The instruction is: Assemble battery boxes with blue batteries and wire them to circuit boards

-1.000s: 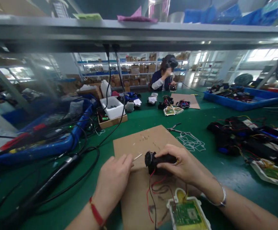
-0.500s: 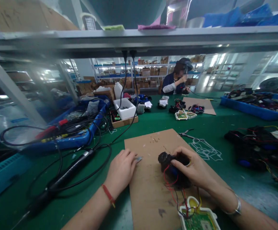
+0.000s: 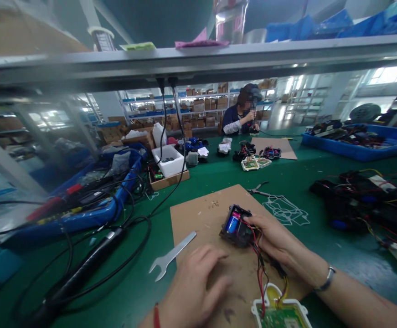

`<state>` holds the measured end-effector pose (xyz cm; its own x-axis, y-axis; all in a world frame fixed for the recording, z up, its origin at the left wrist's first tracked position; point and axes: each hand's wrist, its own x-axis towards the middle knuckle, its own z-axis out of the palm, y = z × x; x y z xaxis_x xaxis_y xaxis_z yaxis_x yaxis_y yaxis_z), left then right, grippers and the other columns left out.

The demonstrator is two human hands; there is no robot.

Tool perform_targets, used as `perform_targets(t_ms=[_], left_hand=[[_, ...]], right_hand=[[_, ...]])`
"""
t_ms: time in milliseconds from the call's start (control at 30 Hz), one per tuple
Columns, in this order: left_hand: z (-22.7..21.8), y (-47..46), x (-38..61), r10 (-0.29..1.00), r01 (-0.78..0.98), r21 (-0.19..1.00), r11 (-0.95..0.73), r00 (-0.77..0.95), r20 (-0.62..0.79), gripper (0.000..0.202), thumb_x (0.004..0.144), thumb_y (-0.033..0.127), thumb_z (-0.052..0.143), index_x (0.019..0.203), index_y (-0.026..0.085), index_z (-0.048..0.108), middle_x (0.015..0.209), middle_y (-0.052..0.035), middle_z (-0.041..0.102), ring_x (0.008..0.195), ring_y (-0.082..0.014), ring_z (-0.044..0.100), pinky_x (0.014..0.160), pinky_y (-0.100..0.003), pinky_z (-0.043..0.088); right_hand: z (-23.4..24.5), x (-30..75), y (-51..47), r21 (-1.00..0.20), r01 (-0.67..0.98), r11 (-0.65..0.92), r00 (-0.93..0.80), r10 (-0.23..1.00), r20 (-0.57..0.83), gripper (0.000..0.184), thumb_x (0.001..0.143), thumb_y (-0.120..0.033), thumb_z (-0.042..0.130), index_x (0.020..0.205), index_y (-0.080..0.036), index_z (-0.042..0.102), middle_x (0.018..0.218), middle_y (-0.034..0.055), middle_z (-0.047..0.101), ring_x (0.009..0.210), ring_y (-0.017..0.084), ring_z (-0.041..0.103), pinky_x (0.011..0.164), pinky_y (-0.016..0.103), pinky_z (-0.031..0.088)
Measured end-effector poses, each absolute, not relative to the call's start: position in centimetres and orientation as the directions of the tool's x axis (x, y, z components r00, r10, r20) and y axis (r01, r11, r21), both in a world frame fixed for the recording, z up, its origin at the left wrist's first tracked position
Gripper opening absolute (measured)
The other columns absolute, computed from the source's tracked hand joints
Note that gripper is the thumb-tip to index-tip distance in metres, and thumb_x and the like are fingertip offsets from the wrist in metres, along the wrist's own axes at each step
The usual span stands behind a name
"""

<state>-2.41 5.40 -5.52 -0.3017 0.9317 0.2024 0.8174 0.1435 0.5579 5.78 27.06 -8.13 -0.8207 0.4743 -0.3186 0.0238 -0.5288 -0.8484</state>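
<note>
My right hand (image 3: 273, 241) is shut on a small black plastic housing (image 3: 235, 226), whose open side shows a blue cylindrical cell. Red and black wires (image 3: 260, 278) run from it down to a green circuit board in a white casing (image 3: 280, 316) at the bottom edge. My left hand (image 3: 194, 287) rests on the cardboard sheet (image 3: 198, 218), holding nothing. Next to it, an open-ended steel spanner (image 3: 171, 254) lies on the cardboard, not touching the hand.
A black soldering iron (image 3: 82, 269) and its cable lie left of the cardboard, before a blue tray of tools and wires (image 3: 82, 214). Pliers (image 3: 258, 190) and white wire loops (image 3: 283, 209) lie beyond. Black wired assemblies (image 3: 355, 200) sit right. A co-worker (image 3: 242, 114) works farther along.
The black housing has turned, showing its open side and blue cell. My left hand has moved down and away, leaving the spanner in full view on the cardboard.
</note>
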Motion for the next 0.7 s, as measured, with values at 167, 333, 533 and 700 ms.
perform_targets(t_ms=[167,333,533,700], left_hand=[[-8.2,6.7,1.1,0.987,0.784,0.621,-0.011,-0.089,0.130,0.056,0.081,0.031,0.061,0.133,0.021,0.041,0.139,-0.0156,0.045,0.124,-0.0312,0.047,0.098,-0.047,0.046],[-10.1,7.5,2.6,0.983,0.746,0.666,-0.023,-0.104,0.150,0.051,0.085,0.024,0.052,0.134,0.021,0.040,0.117,-0.0123,0.063,0.103,-0.0269,0.062,0.086,-0.042,0.054],[-7.2,6.4,0.7,0.956,0.736,0.673,-0.074,-0.141,0.259,0.068,0.070,0.032,0.065,0.132,0.017,0.040,0.120,-0.0140,0.060,0.107,-0.0278,0.060,0.089,-0.041,0.053],[-6.2,5.1,-2.2,0.906,0.823,0.539,0.179,-0.352,0.237,0.072,0.068,0.026,0.068,0.133,0.022,0.035,0.125,-0.0124,0.058,0.111,-0.0271,0.059,0.093,-0.043,0.051]], right_hand=[[-7.7,5.9,28.4,-0.991,0.113,-0.069,-0.863,0.488,-0.132,0.041,0.074,-0.030,0.066,0.108,-0.018,0.048,0.079,0.0016,0.066,0.066,0.015,0.062,0.057,0.025,0.045],[-6.8,6.3,30.5,-0.957,0.259,0.134,-0.899,0.396,-0.188,0.024,0.073,-0.033,0.066,0.086,-0.017,0.054,0.061,-0.0030,0.061,0.053,0.011,0.055,0.048,0.021,0.036],[-6.8,6.7,31.5,-0.945,0.294,0.147,-0.907,0.354,-0.227,0.030,0.070,-0.040,0.067,0.064,-0.019,0.046,0.052,-0.0028,0.059,0.046,0.010,0.053,0.046,0.021,0.039],[-8.2,6.2,29.9,-0.921,0.304,0.244,-0.914,0.346,-0.210,0.031,0.078,-0.041,0.058,0.060,-0.019,0.047,0.055,-0.0003,0.062,0.051,0.012,0.059,0.048,0.022,0.044]])
